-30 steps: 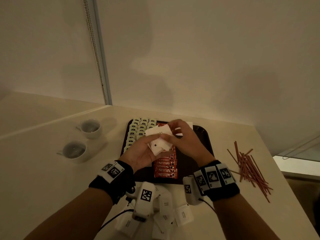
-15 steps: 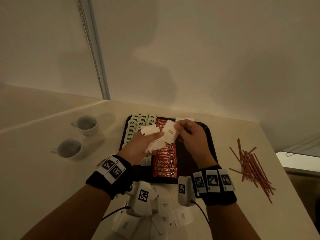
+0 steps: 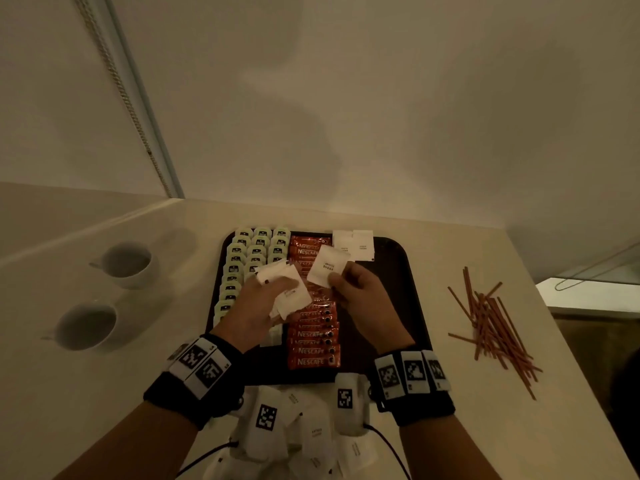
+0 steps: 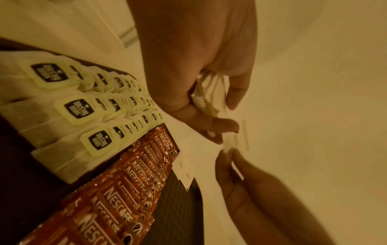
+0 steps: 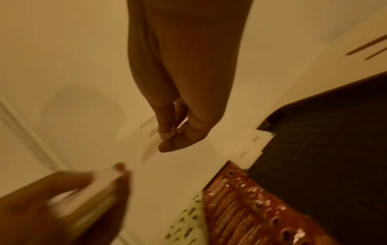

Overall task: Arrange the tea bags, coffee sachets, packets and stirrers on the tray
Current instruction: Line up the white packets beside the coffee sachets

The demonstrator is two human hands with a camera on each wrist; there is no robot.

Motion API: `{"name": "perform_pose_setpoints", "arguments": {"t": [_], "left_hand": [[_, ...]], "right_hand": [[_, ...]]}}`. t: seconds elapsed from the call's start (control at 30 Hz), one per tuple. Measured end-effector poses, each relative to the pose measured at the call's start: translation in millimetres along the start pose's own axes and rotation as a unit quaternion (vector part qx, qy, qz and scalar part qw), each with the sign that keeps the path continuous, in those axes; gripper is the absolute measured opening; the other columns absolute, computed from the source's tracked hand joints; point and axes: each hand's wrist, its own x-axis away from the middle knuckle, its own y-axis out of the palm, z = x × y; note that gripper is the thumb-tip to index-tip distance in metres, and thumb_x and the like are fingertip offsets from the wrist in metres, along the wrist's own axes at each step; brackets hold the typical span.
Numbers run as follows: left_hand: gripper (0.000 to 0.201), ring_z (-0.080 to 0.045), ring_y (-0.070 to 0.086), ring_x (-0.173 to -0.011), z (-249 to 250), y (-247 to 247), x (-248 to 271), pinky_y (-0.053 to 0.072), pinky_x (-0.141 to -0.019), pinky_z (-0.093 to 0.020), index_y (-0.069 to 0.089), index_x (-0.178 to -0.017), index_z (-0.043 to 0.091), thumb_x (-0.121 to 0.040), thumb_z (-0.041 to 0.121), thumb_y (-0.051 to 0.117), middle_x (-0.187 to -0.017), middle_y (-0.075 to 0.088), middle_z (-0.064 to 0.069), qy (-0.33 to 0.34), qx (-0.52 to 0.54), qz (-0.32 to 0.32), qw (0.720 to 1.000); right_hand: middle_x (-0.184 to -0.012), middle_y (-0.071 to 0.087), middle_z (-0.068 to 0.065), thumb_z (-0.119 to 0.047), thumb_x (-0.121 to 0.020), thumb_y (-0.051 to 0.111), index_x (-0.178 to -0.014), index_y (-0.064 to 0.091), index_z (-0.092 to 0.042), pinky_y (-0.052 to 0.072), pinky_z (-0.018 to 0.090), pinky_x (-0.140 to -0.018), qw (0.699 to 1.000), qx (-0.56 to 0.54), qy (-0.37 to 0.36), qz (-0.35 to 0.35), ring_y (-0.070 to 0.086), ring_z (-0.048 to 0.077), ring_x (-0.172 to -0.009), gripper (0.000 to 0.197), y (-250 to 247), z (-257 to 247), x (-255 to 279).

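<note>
Right hand (image 3: 360, 299): thumb and fingers (image 3: 337, 280) pinch the lower edge of one white sugar packet (image 3: 327, 266), which stands up above the fingertips, print facing the head camera. In the right wrist view the packet is blurred and mostly behind the fingers.

Left hand (image 3: 258, 304): fingers curled round a fanned stack of white packets (image 3: 287, 289); the count cannot be told, since the palm covers their lower halves. The two hands are just apart, above the middle of the tray (image 3: 405, 289).

On the tray, at 12 o'clock from the right hand, two sugar packets (image 3: 353, 244) lie side by side against the far rim. The row of orange coffee sachets (image 3: 315, 341) runs beneath both hands, partly hidden. Tea bags (image 3: 256, 245) fill the tray's left side in three columns; the left hand covers the nearer ones.

More white packets (image 3: 311, 434) lie heaped on the surface (image 3: 104, 393) at 6 o'clock, largely masked by the wrist cameras. Stirrers (image 3: 491, 323) lie scattered on the surface at 3 o'clock, off the tray. Two cups (image 3: 126, 263) stand at 9 o'clock.
</note>
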Motion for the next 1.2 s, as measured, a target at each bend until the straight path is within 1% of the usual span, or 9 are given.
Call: {"name": "perform_pose_setpoints", "arguments": {"t": [0.07,0.17,0.3,0.43,0.63,0.87,1.07,1.13,1.2], "left_hand": [[0.024,-0.027,0.061,-0.086,1.8,-5.7,-4.7,0.048,-0.040,-0.024,0.063,-0.102,0.016,-0.091,0.003,0.046,-0.097,0.064,-0.012,-0.028,0.043,-0.014,0.999],[0.026,-0.024,0.062,-0.085,7.8,-14.4,-11.1,0.050,-0.043,-0.023,0.062,-0.100,0.018,-0.094,0.007,0.039,-0.091,0.067,-0.009,-0.039,0.062,-0.026,0.997],[0.022,-0.020,0.067,-0.079,14.4,-22.1,-16.2,0.051,-0.045,-0.023,0.060,-0.106,0.020,-0.096,0.012,0.042,-0.081,0.075,-0.005,-0.028,0.047,-0.020,0.998],[0.020,-0.026,0.068,-0.081,17.5,-28.0,-20.7,0.052,-0.043,-0.025,0.059,-0.107,0.017,-0.095,0.017,0.043,-0.084,0.074,-0.008,-0.036,0.048,-0.015,0.998],[0.028,-0.033,0.063,-0.091,19.4,-35.1,-25.0,0.051,-0.042,-0.026,0.053,-0.121,0.015,-0.096,0.018,0.041,-0.089,0.074,-0.011,-0.032,0.065,0.011,0.997],[0.025,-0.031,0.064,-0.091,19.5,-35.3,-24.4,0.053,-0.044,-0.028,0.055,-0.114,0.017,-0.096,0.017,0.038,-0.088,0.075,-0.009,-0.042,0.069,0.000,0.997],[0.029,-0.026,0.072,-0.069,21.9,-34.5,-21.9,0.054,-0.045,-0.027,0.056,-0.107,0.017,-0.097,0.021,0.029,-0.081,0.075,-0.009,-0.068,0.094,-0.022,0.993],[0.032,-0.029,0.071,-0.074,22.7,-34.3,-21.3,0.055,-0.047,-0.028,0.056,-0.110,0.017,-0.096,0.021,0.028,-0.085,0.074,-0.011,-0.073,0.101,-0.030,0.992],[0.034,-0.033,0.066,-0.087,22.9,-34.3,-21.4,0.055,-0.048,-0.030,0.054,-0.117,0.016,-0.096,0.019,0.027,-0.099,0.069,-0.014,-0.075,0.108,-0.032,0.991]], "right_hand": [[-0.104,0.066,-0.003,-0.004,-0.094,0.048,-0.108,0.060,-0.014,0.056,0.023,-0.077,0.999,-0.010,0.005,0.033,0.066,0.011,-0.094,0.021,-20.9,4.8,-16.7],[-0.114,0.063,0.006,-0.004,-0.093,0.052,-0.115,0.058,-0.007,0.055,0.023,-0.077,0.986,0.081,0.009,0.143,0.062,0.014,-0.098,0.023,-60.4,14.9,-53.6],[-0.110,0.065,0.013,-0.005,-0.089,0.059,-0.096,0.059,-0.014,0.055,0.037,-0.084,0.947,0.219,0.022,0.233,0.062,0.023,-0.095,0.011,-97.4,27.3,-98.9],[-0.115,0.064,0.011,-0.007,-0.089,0.056,-0.108,0.062,-0.011,0.049,0.045,-0.095,0.916,0.320,0.061,0.234,0.060,0.027,-0.105,0.021,-114.2,37.7,-130.0],[-0.118,0.064,0.011,-0.010,-0.090,0.057,-0.114,0.063,-0.008,0.046,0.037,-0.097,0.898,0.367,0.066,0.233,0.058,0.026,-0.109,0.025,-114.4,42.9,-149.4],[-0.120,0.062,0.012,-0.009,-0.091,0.057,-0.117,0.062,-0.005,0.040,0.026,-0.089,0.902,0.355,0.073,0.235,0.056,0.025,-0.111,0.027,-108.0,44.6,-153.4],[-0.118,0.063,0.010,-0.011,-0.091,0.057,-0.115,0.063,-0.007,0.039,0.025,-0.085,0.899,0.350,0.071,0.254,0.057,0.024,-0.110,0.025,-102.0,45.9,-153.9],[-0.118,0.063,0.011,-0.012,-0.090,0.058,-0.113,0.063,-0.006,0.039,0.024,-0.084,0.898,0.348,0.067,0.262,0.057,0.025,-0.109,0.024,-101.5,48.2,-155.5],[-0.118,0.063,0.012,-0.012,-0.091,0.058,-0.113,0.062,-0.006,0.037,0.023,-0.082,0.895,0.352,0.066,0.266,0.057,0.025,-0.109,0.024,-101.3,49.4,-156.7]]}}
